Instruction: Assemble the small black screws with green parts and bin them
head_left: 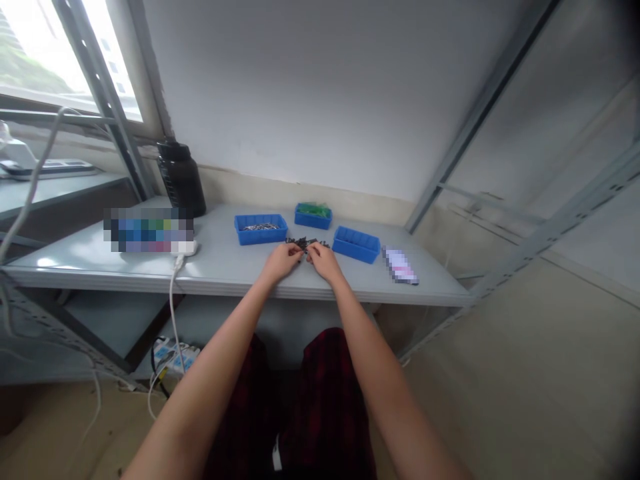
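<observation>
Close together near the front of the grey shelf top (225, 267), my left hand (284, 259) and my right hand (323, 257) meet with bent fingers pinched. Whatever sits between the fingertips is too small to make out. Just behind them lies a pile of small black pieces (301, 241), partly covered by my fingers. A blue bin (261, 235) to the left holds thin silvery metal parts. Another blue bin (313, 221) at the back has green pieces in it. To the right of my right hand stands a third blue bin (357, 248), with no contents visible.
A dark bottle (183, 179) stands at the back left, by a blurred package (147, 230) and a white charger (184, 247) whose cable hangs over the front edge. A phone (400, 265) lies at right. Metal uprights frame both ends; a power strip (175, 355) sits below.
</observation>
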A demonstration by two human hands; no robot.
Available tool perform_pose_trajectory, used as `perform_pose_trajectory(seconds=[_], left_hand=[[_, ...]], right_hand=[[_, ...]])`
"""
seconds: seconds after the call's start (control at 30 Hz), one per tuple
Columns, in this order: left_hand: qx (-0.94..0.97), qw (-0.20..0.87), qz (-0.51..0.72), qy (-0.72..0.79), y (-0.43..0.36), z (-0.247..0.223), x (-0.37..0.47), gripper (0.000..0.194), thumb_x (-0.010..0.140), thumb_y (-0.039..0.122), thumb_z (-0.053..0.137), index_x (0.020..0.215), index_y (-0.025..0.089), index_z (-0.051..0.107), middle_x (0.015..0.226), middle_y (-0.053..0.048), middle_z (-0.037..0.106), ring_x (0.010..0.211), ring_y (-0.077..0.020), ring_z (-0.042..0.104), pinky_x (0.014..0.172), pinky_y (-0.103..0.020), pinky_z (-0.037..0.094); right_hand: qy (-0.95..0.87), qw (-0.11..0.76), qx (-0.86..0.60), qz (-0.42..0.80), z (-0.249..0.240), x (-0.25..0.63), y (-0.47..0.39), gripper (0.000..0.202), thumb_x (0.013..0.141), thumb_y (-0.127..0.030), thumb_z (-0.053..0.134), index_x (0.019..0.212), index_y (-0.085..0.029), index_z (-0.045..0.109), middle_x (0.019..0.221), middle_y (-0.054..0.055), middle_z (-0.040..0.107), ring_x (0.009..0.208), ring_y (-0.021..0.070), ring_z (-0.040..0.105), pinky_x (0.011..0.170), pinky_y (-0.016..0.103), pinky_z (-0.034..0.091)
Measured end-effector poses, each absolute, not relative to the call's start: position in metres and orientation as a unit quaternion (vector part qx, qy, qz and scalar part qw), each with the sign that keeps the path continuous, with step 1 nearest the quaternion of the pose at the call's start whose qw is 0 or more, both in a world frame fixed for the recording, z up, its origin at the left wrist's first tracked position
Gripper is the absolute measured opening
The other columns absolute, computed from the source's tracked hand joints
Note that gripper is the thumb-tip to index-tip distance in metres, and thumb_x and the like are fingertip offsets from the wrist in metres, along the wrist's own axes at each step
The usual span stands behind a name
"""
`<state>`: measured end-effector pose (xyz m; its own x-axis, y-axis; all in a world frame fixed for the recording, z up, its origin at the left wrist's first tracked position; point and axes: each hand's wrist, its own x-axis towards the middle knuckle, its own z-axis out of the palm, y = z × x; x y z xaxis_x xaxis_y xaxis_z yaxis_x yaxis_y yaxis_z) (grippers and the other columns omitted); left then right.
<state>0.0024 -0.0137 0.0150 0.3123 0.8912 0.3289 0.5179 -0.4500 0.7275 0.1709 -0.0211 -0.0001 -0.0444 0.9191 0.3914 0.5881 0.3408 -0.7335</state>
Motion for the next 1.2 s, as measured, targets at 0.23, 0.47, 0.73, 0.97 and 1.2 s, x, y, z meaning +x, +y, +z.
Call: perform_pose_trajectory(seconds=[0.23, 0.47, 0.73, 0.97, 1.2], left_hand=[[0.768, 0.252, 0.365, 0.462, -0.0138, 0.0144, 0.0025, 0.026, 0.086, 0.027, 0.054, 0.096, 0.015, 0.075, 0.098, -0.010, 0.075, 0.092, -0.0245, 0.067, 0.085, -0.034, 0.049], [0.767, 0.248, 0.365, 0.465, -0.0147, 0.0154, 0.0023, 0.026, 0.086, 0.028, 0.055, 0.096, 0.016, 0.075, 0.098, -0.010, 0.075, 0.092, -0.0238, 0.067, 0.086, -0.032, 0.049], [0.767, 0.250, 0.364, 0.466, -0.0137, 0.0140, 0.0024, 0.026, 0.085, 0.028, 0.055, 0.096, 0.016, 0.075, 0.097, -0.010, 0.075, 0.091, -0.0240, 0.067, 0.085, -0.033, 0.049], [0.767, 0.252, 0.364, 0.465, -0.0137, 0.0139, 0.0023, 0.026, 0.086, 0.028, 0.054, 0.095, 0.016, 0.075, 0.097, -0.010, 0.075, 0.091, -0.0237, 0.067, 0.085, -0.032, 0.049], [0.767, 0.251, 0.363, 0.466, -0.0128, 0.0135, 0.0021, 0.026, 0.085, 0.028, 0.055, 0.096, 0.016, 0.075, 0.096, -0.009, 0.075, 0.091, -0.0241, 0.067, 0.084, -0.032, 0.049]], right_hand=[[-0.697, 0.428, -0.542, 0.192, 0.0007, 0.1710, -0.0213, 0.023, 0.094, -0.034, 0.046, 0.088, -0.022, 0.064, 0.074, 0.001, 0.069, 0.072, 0.0163, 0.063, 0.073, 0.027, 0.044], [-0.699, 0.429, -0.539, 0.192, -0.0007, 0.1711, -0.0205, 0.023, 0.094, -0.034, 0.046, 0.087, -0.022, 0.064, 0.075, 0.001, 0.069, 0.072, 0.0162, 0.062, 0.073, 0.026, 0.044], [-0.698, 0.430, -0.539, 0.195, -0.0015, 0.1717, -0.0200, 0.023, 0.094, -0.034, 0.046, 0.087, -0.022, 0.064, 0.075, 0.001, 0.069, 0.072, 0.0164, 0.062, 0.073, 0.026, 0.044], [-0.696, 0.431, -0.540, 0.194, -0.0004, 0.1710, -0.0209, 0.023, 0.093, -0.035, 0.046, 0.087, -0.022, 0.064, 0.074, 0.001, 0.069, 0.072, 0.0171, 0.063, 0.073, 0.027, 0.044], [-0.695, 0.433, -0.539, 0.198, 0.0003, 0.1707, -0.0216, 0.022, 0.093, -0.033, 0.047, 0.087, -0.021, 0.064, 0.074, 0.001, 0.069, 0.073, 0.0172, 0.064, 0.073, 0.027, 0.044]])
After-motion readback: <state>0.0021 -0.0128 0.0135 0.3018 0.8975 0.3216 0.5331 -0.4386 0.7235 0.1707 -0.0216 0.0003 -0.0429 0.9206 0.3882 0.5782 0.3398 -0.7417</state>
